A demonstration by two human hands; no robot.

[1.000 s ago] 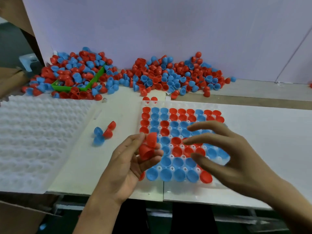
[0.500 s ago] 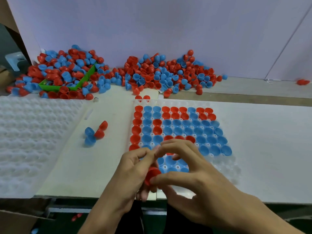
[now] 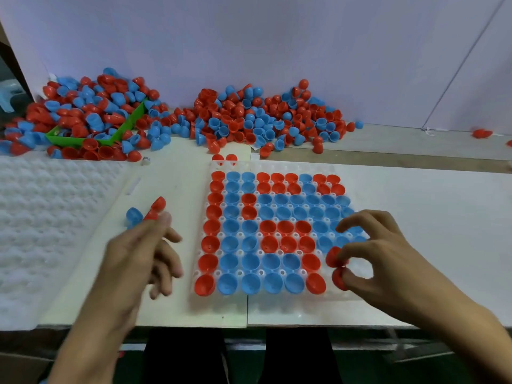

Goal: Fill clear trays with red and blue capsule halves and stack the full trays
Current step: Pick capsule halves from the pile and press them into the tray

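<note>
the hands have parted since a moment ago, the left hand (image 3: 144, 253) drifting loose and empty-looking toward the stray halves (image 3: 146, 212) on the surface, while the right hand (image 3: 371, 253) pinches two red halves (image 3: 336, 266) over the clear tray (image 3: 266, 236)'s bare right-edge pockets, likely to seat them.

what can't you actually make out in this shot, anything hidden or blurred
- Head view: left hand is motion-blurred; whether it holds anything is unclear.
- Right hand covers the tray's right cells; their fill is hidden.
- Red halves between its fingers: count unclear.
- Loose halves partly behind the left fingertips.
- Green bin is buried under the pile.
</note>
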